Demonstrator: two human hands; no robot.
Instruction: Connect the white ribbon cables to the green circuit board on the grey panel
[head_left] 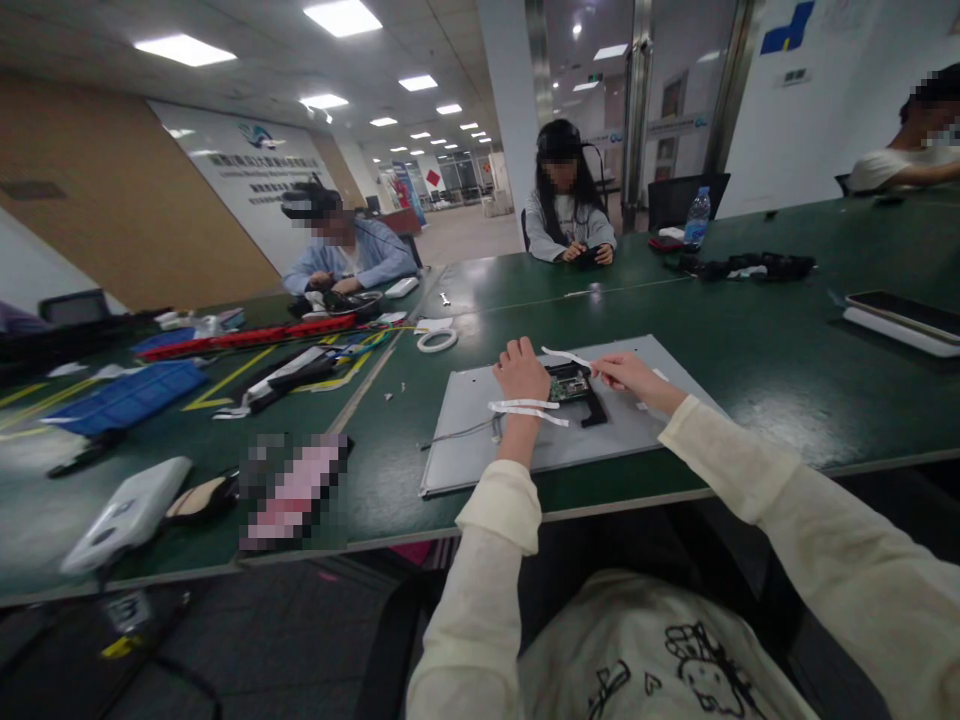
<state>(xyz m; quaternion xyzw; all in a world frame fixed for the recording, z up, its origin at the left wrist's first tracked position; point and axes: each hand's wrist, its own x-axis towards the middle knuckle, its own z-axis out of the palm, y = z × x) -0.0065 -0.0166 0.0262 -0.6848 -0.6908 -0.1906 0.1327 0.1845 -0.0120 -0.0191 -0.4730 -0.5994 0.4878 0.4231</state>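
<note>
A flat grey panel (pixel 463 437) lies on the table in front of me. On it sits a black bracket (pixel 598 408) with a green circuit board (pixel 568 387) in it. My right hand (pixel 634 376) pinches one end of a narrow white strip (pixel 564 355), which reaches over the board toward my left hand. Palm down beside the board, my left hand (pixel 523 376) rests on the panel with bent fingers slightly apart; its fingertips are partly hidden. More white strips (pixel 534 410) cross my left wrist. A thin grey cable (pixel 465 432) runs out from under that wrist.
A white tape roll (pixel 437 341) lies beyond the panel. Left are a blue tray (pixel 127 395), a white device (pixel 127 515) and a pixelated pink item (pixel 300 490). A phone (pixel 911 312) lies right; a bottle (pixel 697 218) stands farther back. Other people sit around the table.
</note>
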